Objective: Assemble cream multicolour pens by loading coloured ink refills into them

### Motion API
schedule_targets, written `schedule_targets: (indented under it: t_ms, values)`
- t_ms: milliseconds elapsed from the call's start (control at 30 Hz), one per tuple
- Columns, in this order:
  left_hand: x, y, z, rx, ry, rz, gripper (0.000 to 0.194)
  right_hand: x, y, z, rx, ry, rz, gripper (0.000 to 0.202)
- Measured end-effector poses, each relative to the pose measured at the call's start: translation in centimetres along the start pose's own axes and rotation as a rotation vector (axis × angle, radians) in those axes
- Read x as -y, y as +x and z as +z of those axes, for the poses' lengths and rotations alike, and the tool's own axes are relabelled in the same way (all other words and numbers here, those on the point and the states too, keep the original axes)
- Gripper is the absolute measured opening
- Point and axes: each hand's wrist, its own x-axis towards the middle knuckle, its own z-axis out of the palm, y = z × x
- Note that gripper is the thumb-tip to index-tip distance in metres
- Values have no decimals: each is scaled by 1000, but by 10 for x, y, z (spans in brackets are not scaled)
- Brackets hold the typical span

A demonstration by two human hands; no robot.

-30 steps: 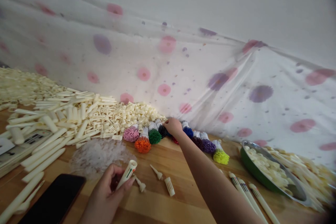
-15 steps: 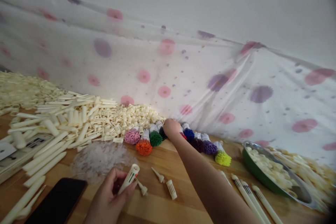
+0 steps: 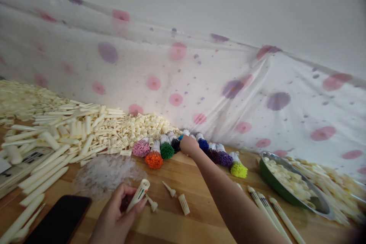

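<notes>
The left hand is pinching a tube at seven o'clock, its grip hiding the lower end. The right hand is covering part of the bundles at six o'clock, concealing its fingertips; whether that grip is pinching anything, I cannot tell. At eight o'clock, the bottom edge is cutting off a phone.

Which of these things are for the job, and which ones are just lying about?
Seem part of the job:
cream plastic pen barrel, in the left hand
colour-tipped bundles of thin white sticks, by the right hand
probably the heap of cream plastic parts

Seem just lying about:
flat black phone
white sheet with pink and purple spots
</notes>
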Motion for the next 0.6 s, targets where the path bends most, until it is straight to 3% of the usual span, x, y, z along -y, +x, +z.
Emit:
schedule_targets:
  t_ms: [100,233,400,467,600]
  values:
    - [-1,-1,2,-37,-20,0,22,-12,-4,1,105,189,28,25]
    - [4,3,-1,16,4,-7,27,-31,-19,4,105,429,56,24]
    - [15,8,-7,19,1,-25,34,-45,-68,13,94,734,7,21]
    - [17,9,-7,-30,9,-26,36,-42,-94,20,181,872,-59,21]
    - [12,5,-4,-43,53,-38,36,-25,-138,42,516,1098,-185,31]
